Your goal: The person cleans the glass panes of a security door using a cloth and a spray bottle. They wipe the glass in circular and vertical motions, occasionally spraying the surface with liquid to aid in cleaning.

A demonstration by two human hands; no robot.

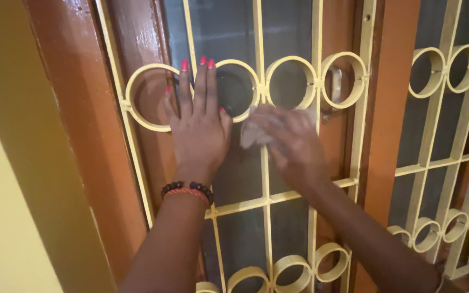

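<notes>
**Two hands on a barred window, one braced, one wiping**

Nearest the camera, both forearms rise from the bottom edge toward a window guarded by a cream-yellow metal grille (267,201) of straight bars and welded rings. Behind the bars sits dark glass (234,32), framed in glossy orange-brown wood (82,108), with a yellow wall (1,190) at the far left.

The left hand (199,127) lies flat and fully open against the grille, fingers straight and close together, pointing up, the palm pressed over the bars between two rings. It grips nothing; it only leans. A beaded bracelet (187,190) circles the wrist, and the forearm runs almost straight up to it.

The right hand (291,138) is blurred by motion. It looks curled around a small pale cloth (253,133), which is bunched against the grille just right of the left thumb, at the foot of the upper row of rings. How tightly the fingers close on it I cannot tell. The right forearm slants in from the lower right, wrist bent toward the bars.

Risks, as I judge them: the cloth could snag on a ring joint or slip from the moving fingers and drop. Knuckles working fast among narrow bars may knock against metal edges. The two hands sit near each other, so a wide stroke could run into the left thumb. Weight leaned through the flat palm could slide on smooth paint.
</notes>
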